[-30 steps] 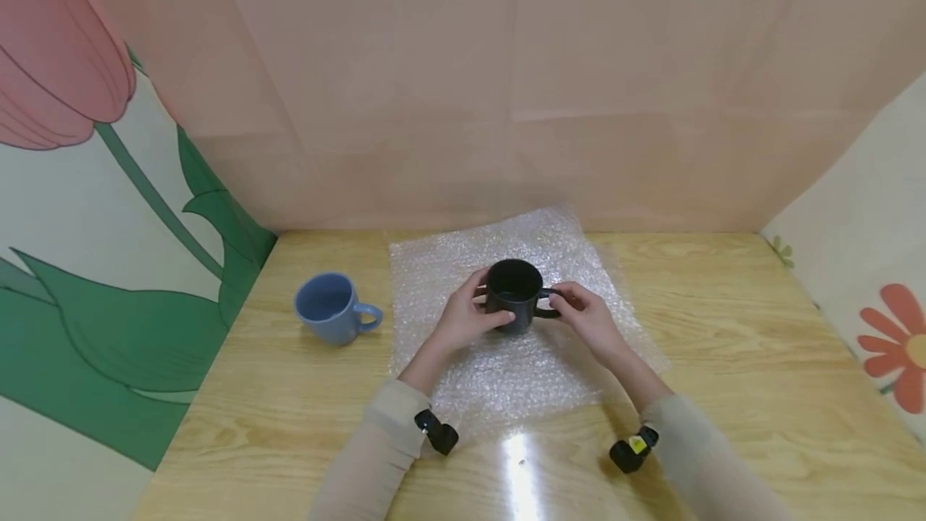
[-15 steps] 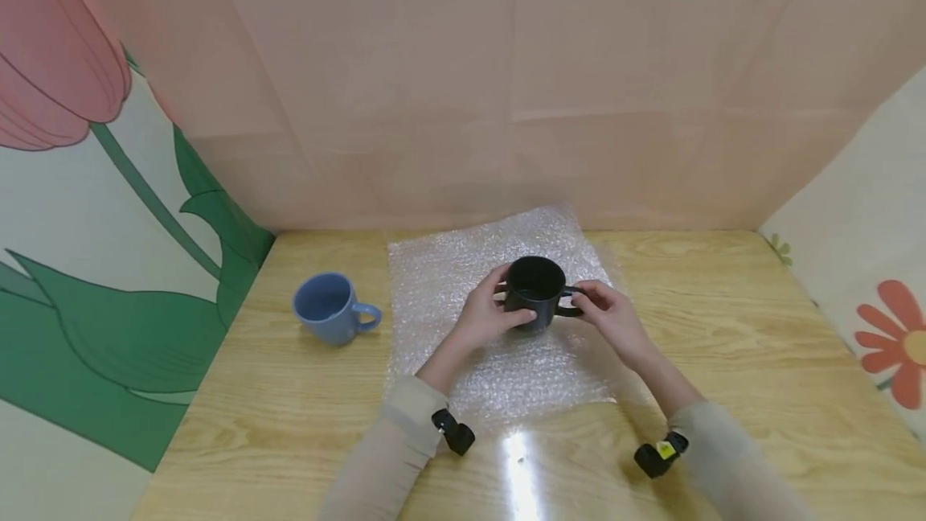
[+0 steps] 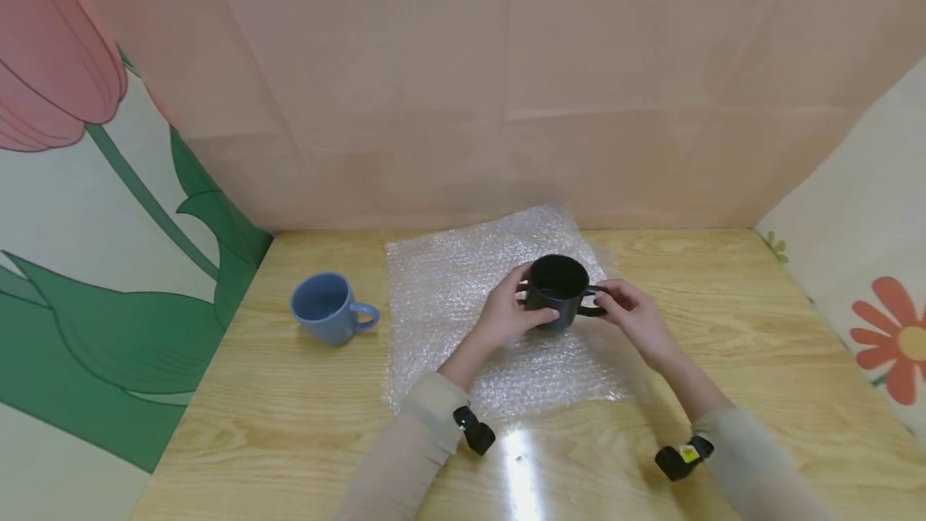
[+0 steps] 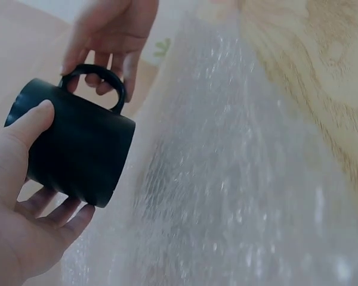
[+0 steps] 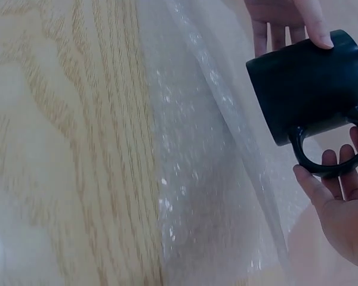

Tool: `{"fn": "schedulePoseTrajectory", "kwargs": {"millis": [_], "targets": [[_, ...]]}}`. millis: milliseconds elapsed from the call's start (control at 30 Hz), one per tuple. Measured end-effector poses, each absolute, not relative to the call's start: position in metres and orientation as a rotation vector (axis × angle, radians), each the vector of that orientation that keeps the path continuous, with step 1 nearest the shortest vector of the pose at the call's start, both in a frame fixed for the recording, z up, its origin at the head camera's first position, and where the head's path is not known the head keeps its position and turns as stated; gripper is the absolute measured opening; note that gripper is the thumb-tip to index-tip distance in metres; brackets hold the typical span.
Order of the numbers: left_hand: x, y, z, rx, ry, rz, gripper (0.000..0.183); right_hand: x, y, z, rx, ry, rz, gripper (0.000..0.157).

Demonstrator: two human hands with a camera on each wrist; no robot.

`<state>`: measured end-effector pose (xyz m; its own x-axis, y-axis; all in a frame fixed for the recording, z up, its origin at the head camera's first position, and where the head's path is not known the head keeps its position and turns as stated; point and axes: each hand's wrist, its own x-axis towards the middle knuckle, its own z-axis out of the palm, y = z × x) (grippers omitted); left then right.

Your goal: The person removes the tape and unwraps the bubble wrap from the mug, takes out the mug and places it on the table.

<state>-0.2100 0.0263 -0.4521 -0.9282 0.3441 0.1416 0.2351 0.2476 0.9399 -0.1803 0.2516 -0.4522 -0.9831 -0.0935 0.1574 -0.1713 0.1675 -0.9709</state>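
A black mug (image 3: 555, 296) is upright over the right part of a bubble wrap sheet (image 3: 448, 296), its handle pointing right. The left hand (image 3: 509, 309) grips the mug's body from the left, thumb across the near side and fingers round the far side. At the handle, the right hand (image 3: 637, 318) pinches with thumb and fingers. Seen from the left wrist, the mug (image 4: 77, 143) sits between the left thumb and curled fingers. In the right wrist view, fingers of the right hand (image 5: 346, 220) curl at the handle (image 5: 331, 167).
A blue mug (image 3: 324, 310) stands on the wooden table (image 3: 275, 416) left of the bubble wrap, handle to the right. A pinkish cloth wall (image 3: 463, 103) rises behind the table's back edge. Printed flower panels flank both sides.
Both hands have moved to the right together, carrying the black mug from the middle of the bubble wrap toward its right side. The blue mug has stayed in place.
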Motion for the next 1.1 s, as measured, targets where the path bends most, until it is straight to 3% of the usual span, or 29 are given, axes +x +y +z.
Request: {"fn": "schedulePoseTrajectory", "kwargs": {"millis": [700, 1100], "targets": [[-0.206, 0.061, -0.456, 0.604, 2.466, 1.762, 0.078, -0.171, 0.286, -0.453, 0.244, -2.353, 1.94, 0.009], [-0.205, 0.078, -0.455, 0.681, 2.424, 1.763, 0.076, -0.162, 0.303, -0.448, 0.201, -2.399, 1.872, 0.015]]}}
